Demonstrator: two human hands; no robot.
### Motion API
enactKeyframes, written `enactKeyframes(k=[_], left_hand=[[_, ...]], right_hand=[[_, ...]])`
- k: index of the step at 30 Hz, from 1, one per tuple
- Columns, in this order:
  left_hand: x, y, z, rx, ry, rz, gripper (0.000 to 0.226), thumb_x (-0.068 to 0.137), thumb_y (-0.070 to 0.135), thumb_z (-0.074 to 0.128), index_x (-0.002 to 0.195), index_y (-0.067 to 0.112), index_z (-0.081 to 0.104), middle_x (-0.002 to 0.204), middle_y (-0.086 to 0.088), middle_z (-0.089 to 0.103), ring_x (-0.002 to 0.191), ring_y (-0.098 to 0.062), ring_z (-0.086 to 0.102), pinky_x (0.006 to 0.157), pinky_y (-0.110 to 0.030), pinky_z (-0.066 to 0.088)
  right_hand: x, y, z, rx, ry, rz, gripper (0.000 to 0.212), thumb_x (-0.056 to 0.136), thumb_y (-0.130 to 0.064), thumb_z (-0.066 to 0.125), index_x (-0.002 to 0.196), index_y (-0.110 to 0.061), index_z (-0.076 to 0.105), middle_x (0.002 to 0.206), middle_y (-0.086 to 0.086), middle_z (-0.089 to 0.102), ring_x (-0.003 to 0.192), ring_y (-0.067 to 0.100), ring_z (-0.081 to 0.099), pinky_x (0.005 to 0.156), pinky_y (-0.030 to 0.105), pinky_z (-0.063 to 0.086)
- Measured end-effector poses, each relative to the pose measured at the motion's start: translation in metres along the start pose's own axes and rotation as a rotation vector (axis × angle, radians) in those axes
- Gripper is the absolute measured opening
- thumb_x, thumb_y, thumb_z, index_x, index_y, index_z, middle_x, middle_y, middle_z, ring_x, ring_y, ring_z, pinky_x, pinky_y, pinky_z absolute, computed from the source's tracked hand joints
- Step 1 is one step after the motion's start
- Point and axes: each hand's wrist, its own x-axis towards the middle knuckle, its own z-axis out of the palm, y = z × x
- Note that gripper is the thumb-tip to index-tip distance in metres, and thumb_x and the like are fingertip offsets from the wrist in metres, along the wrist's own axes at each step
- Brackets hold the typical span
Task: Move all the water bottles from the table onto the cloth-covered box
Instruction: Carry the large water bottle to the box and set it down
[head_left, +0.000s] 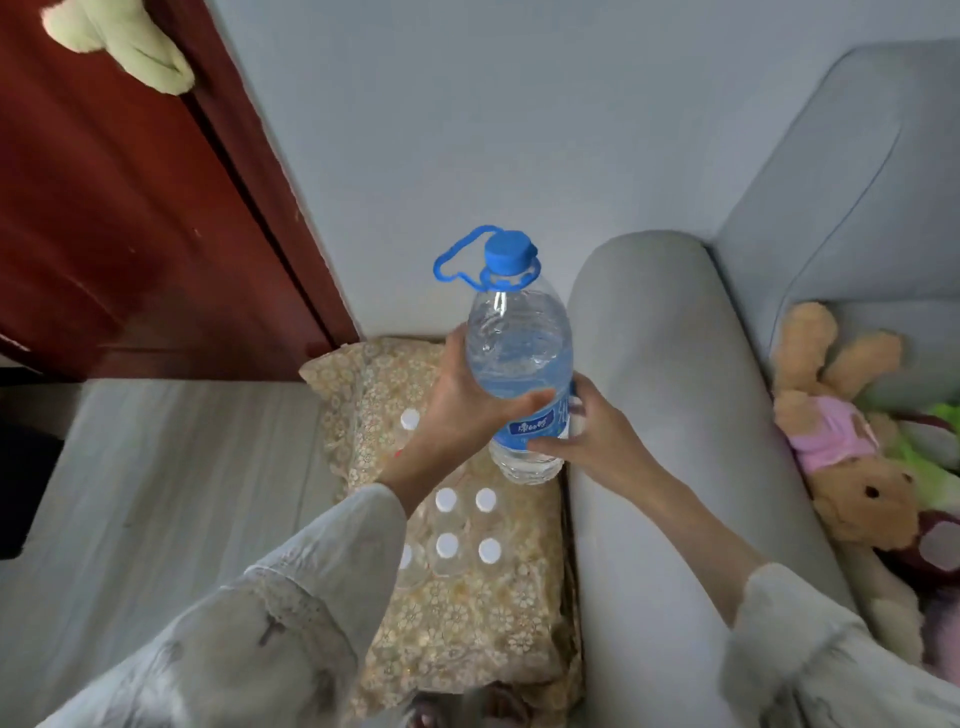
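Apparently nearly done: small bottles (447, 525) already stand on the cloth-covered box (467, 623), while both hands, left (457, 400) and right (597, 431), grasp the large bottle (519, 353) above its two o'clock corner.

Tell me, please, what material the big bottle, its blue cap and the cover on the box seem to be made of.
Big bottle: clear, glossy plastic, probably; the water shows through its ribbed wall.
Blue cap: opaque matte plastic, moulded with a loop handle.
Cover on the box: woven fabric, matte, floral print, with folds and wrinkles.
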Motion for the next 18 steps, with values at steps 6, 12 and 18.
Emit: enactKeyframes(k=[6,12,18], left_hand=[[0.073,-0.087,0.046,0.175,-0.033,0.012,0.086,0.054,0.029,0.085,0.123,0.016,0.036,0.097,0.029,0.041,0.093,0.005,0.053,0.079,-0.021,0.05],[0.092,-0.176,0.07,0.196,-0.051,-0.056,0.087,0.052,0.025,0.086,0.121,0.018,0.033,0.098,0.031,0.042,0.093,0.008,0.053,0.08,-0.022,0.05],[0.093,-0.23,0.075,0.229,-0.083,-0.15,0.088,0.047,0.032,0.086,0.116,0.024,0.033,0.102,0.021,0.048,0.097,-0.001,0.054,0.075,-0.019,0.046]], right_hand=[[0.076,0.103,0.023,0.113,0.031,0.108,0.075,0.057,-0.025,0.082,0.119,-0.039,0.043,0.105,-0.021,0.058,0.099,0.008,0.061,0.085,0.027,0.049],[0.108,0.184,0.067,0.211,0.016,0.221,0.063,0.057,-0.017,0.08,0.11,-0.034,0.048,0.1,-0.022,0.062,0.096,0.003,0.062,0.078,0.016,0.049],[0.109,0.222,0.098,0.287,0.007,0.293,0.067,0.062,-0.008,0.078,0.119,-0.024,0.048,0.111,-0.004,0.064,0.098,0.012,0.064,0.082,0.023,0.05]])
